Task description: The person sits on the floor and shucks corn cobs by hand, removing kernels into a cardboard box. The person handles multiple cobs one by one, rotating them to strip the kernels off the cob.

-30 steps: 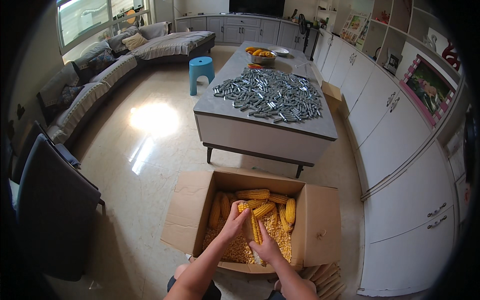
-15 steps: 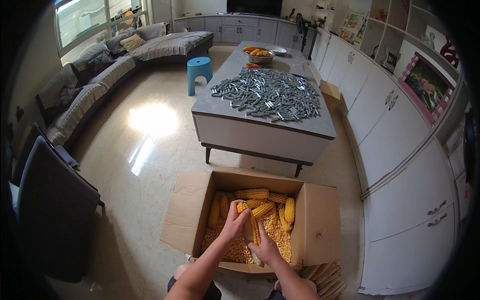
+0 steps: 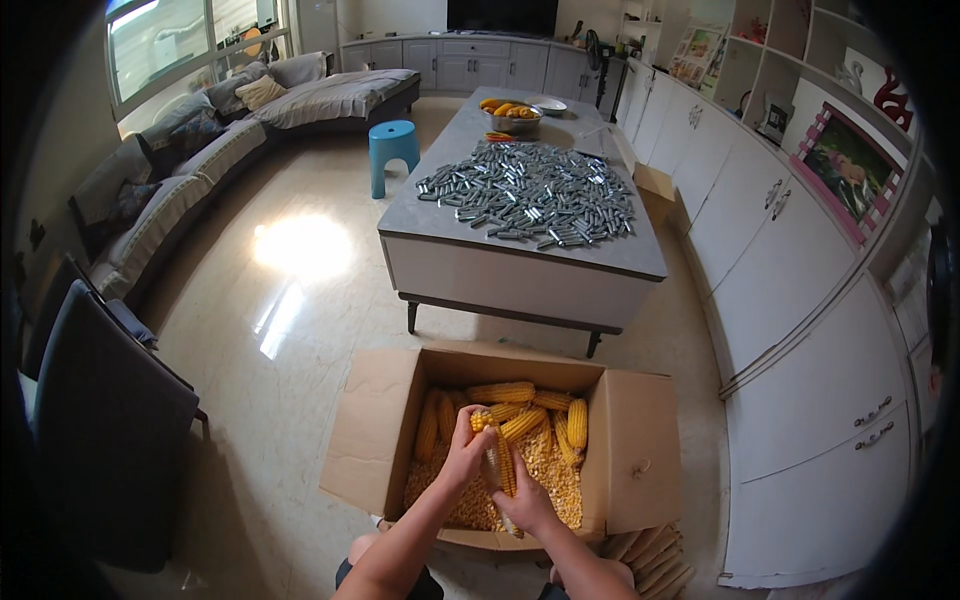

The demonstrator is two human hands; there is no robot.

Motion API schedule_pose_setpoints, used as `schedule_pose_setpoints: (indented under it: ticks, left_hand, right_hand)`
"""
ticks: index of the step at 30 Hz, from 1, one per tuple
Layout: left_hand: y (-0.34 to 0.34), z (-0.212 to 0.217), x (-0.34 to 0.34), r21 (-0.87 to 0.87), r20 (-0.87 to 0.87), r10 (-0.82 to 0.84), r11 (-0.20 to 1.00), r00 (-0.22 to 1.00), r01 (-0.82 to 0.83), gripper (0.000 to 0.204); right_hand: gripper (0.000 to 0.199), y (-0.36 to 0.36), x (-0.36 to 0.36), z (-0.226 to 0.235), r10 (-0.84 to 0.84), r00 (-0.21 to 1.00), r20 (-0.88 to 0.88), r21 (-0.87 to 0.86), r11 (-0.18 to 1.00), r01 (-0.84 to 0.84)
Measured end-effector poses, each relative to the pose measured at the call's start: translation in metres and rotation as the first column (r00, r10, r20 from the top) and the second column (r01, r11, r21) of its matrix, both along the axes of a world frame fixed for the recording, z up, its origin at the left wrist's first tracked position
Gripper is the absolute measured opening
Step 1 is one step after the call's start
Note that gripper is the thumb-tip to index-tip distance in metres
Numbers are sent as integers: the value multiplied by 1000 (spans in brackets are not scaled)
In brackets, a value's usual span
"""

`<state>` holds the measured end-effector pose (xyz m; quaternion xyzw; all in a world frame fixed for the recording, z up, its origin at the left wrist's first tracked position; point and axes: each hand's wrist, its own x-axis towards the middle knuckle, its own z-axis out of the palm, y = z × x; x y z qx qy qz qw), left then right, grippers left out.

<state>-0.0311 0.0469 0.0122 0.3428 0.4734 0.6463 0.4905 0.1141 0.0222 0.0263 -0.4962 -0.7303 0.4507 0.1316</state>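
An open cardboard box stands on the floor in front of me, holding several yellow corn cobs over a layer of loose kernels. Both my hands are over the box and grip one corn cob, held roughly upright. My left hand wraps its upper end. My right hand holds its lower end. The cob looks partly stripped of kernels along the middle.
A grey low table beyond the box is covered with several small metal cylinders and a bowl of fruit. A blue stool stands left of it. White cabinets line the right; a dark chair stands at left.
Both hands keep hold of the same cob over the box; they have shifted only slightly on it.
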Motion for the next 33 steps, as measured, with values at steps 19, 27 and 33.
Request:
schedule_pose_setpoints:
  ticks: [19, 27, 33]
  left_hand:
    - [-2, 4, -1, -97, -18, 48, 994, 999, -49, 20]
    - [-4, 3, 1, -5, -82, 83, 996, 993, -84, 18]
    - [-1, 10, 2, -102, -170, 194, 972, 966, -214, 17]
  right_hand:
    - [80, -1, -7, 18, 61, 993, 103, -69, 996, -54]
    - [80, -2, -3, 1, 59, 996, 71, -17, 998, -58]
    - [81, -6, -9, 11, 74, 992, 98, 14, 997, -75]
